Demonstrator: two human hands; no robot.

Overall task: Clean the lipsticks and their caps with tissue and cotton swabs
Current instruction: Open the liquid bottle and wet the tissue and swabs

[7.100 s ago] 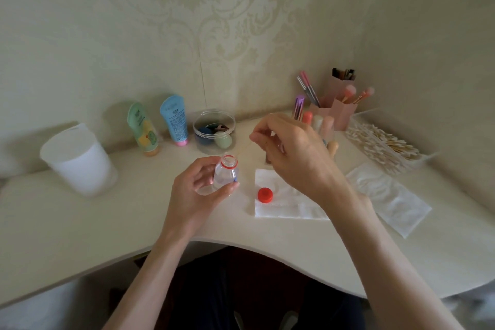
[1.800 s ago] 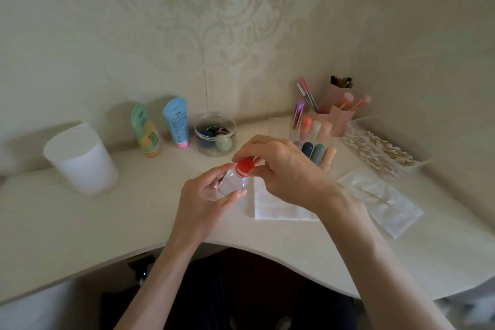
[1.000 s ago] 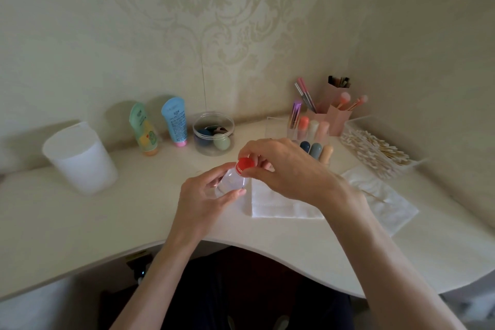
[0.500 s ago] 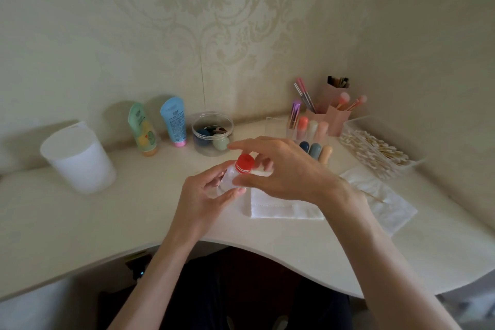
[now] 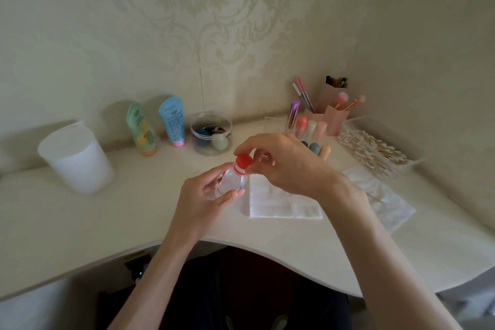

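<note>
Head: L hand (image 5: pixel 203 197) grips 1 clear bottle (image 5: pixel 232 179); R hand (image 5: pixel 290 165) pinches its red cap (image 5: pixel 244 160); 2 tissues (image 5: pixel 278 205) on desk (image 5: pixel 80 225).

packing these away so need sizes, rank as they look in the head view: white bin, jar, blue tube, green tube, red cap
1. white bin
2. jar
3. blue tube and green tube: about alike, not ranked
4. red cap on the bottle: smallest, despite being nearest the camera
</note>
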